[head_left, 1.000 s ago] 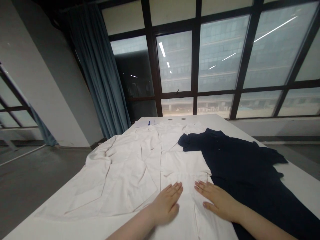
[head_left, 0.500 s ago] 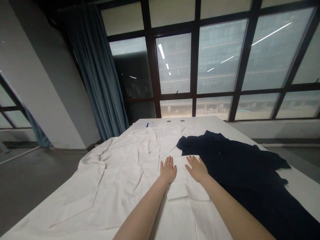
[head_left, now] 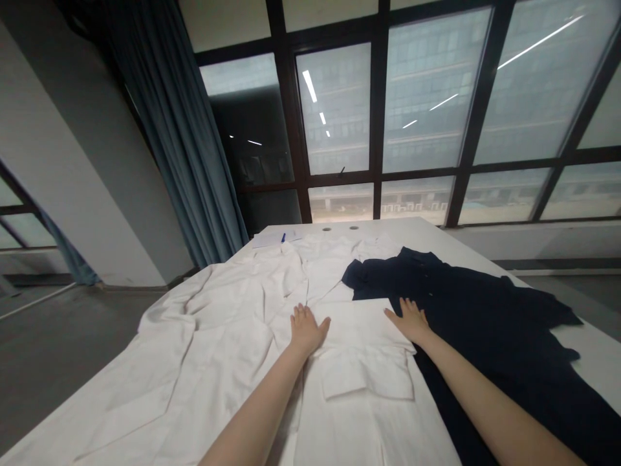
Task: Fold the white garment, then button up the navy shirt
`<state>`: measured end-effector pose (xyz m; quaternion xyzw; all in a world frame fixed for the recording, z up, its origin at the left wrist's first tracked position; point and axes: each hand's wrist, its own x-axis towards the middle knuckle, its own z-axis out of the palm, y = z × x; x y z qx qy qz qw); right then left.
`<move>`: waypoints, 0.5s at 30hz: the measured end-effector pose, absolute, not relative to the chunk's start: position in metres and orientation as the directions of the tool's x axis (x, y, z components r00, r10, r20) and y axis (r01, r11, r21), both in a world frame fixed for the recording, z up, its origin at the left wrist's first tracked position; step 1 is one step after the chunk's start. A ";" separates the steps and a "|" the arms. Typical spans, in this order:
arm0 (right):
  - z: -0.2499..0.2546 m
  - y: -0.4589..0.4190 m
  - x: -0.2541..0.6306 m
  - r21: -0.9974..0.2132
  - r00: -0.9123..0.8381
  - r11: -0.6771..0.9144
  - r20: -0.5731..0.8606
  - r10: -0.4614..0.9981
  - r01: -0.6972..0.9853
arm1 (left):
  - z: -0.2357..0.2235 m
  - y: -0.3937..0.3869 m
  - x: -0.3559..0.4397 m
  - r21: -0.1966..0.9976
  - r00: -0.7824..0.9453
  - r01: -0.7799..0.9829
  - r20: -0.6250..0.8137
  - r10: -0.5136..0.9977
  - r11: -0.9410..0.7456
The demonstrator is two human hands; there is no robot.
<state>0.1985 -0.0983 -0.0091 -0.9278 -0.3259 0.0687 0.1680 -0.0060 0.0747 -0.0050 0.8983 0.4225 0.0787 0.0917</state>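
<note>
A white garment [head_left: 359, 323] with a flapped pocket [head_left: 371, 375] lies across the table's middle, partly folded over itself. My left hand [head_left: 306, 331] rests flat at its left edge, fingers stretched out and thumb apart. On the other side, my right hand [head_left: 410, 321] lies with spread fingers at the garment's right edge, partly over a dark navy garment [head_left: 470, 323]. Neither hand grips anything. To the left, a second stretch of creased white cloth [head_left: 218, 343] is spread out; whether it joins the middle garment I cannot tell.
Near the far end of the white table [head_left: 402, 230] lie a sheet of paper [head_left: 266, 240] and a blue pen [head_left: 284, 237]. Behind stand large dark-framed windows [head_left: 334, 110], with a blue curtain [head_left: 169, 129] and a grey pillar [head_left: 92, 149] at left.
My hands have moved apart, the left one leftward and the right one rightward onto the navy garment's edge. The pocket flap between my arms shows more fully. The view has shifted slightly.
</note>
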 end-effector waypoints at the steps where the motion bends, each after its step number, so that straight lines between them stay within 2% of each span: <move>1: -0.011 -0.108 0.202 -0.409 0.773 -0.716 -0.039 0.633 0.565 | -0.006 0.075 -0.014 0.263 0.633 0.744 0.019 0.774 -0.614; 3: -0.012 -0.125 0.199 -0.512 0.710 -0.630 -0.055 0.702 0.584 | -0.006 0.070 -0.029 0.340 0.672 0.708 -0.057 0.738 -0.619; 6: -0.006 -0.146 0.178 -0.628 0.630 -0.495 -0.010 0.777 0.600 | -0.001 0.058 -0.044 0.485 0.680 0.660 -0.060 0.731 -0.574; 8: 0.003 -0.154 0.161 -0.726 0.615 -0.438 -0.025 0.788 0.531 | 0.006 0.051 -0.048 0.659 0.674 0.593 -0.091 0.734 -0.463; 10: 0.012 -0.161 0.148 -0.860 0.560 -0.359 -0.107 0.822 0.363 | 0.015 0.048 -0.050 0.826 0.675 0.496 -0.172 0.717 -0.268; 13: 0.021 -0.167 0.135 -0.956 0.425 -0.266 -0.192 0.885 0.121 | 0.027 0.045 -0.054 0.895 0.649 0.445 -0.292 0.703 -0.039; 15: 0.022 -0.171 0.130 -0.954 0.412 -0.283 -0.219 0.884 0.102 | 0.032 0.042 -0.057 0.901 0.693 0.431 -0.295 0.658 -0.049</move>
